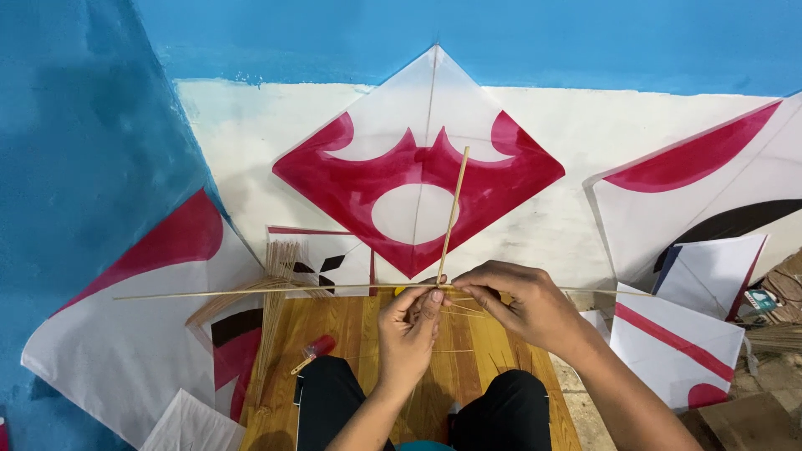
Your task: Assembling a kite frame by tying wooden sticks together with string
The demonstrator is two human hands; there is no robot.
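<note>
My left fingers (428, 302) and right fingers (474, 294) pinch shut where the upright stick (452, 215) crosses the long horizontal stick (251, 291), above the wooden board (351, 330), before the kite (418, 179).

Wall behind: painted bright blue wall (535, 38) above, white-painted lower wall band (242, 142) below, uneven paint edge between. Blue continues on left side wall (75, 167). Low wooden plank board (368, 334), warm brown, glossy. Bare grey concrete floor (781, 376) at right, cluttered. White-and-crimson paper kites (418, 184) leaning against wall. Even light, soft shadows.
</note>
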